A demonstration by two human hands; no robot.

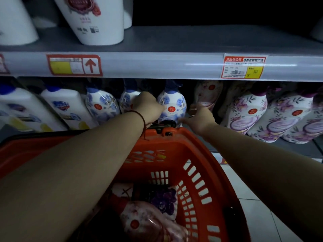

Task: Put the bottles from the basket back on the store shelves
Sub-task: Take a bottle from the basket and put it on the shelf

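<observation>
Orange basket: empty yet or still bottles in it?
Not empty. The orange basket still holds at least a pink floral bottle lying on its side, with a purple-flowered item beside it.

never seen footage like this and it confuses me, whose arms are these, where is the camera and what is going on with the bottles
There is no machine here. The one picture comes from a wide-angle camera worn on a person's head, looking forward and down, so the two arms are that person's own.

Both arms reach to a store shelf. The left hand, with a dark red string at its wrist, lies against the blue-flowered bottle; whether it grips it cannot be told. The right hand reaches just right of that bottle, and its fingers are hidden from here.

More blue-flowered bottles stand to the left and purple-flowered bottles to the right. The shelf above holds white bottles, and its edge carries a price tag.

Below the arms is an orange basket with a pink-flowered bottle inside, not yet shelved.
</observation>
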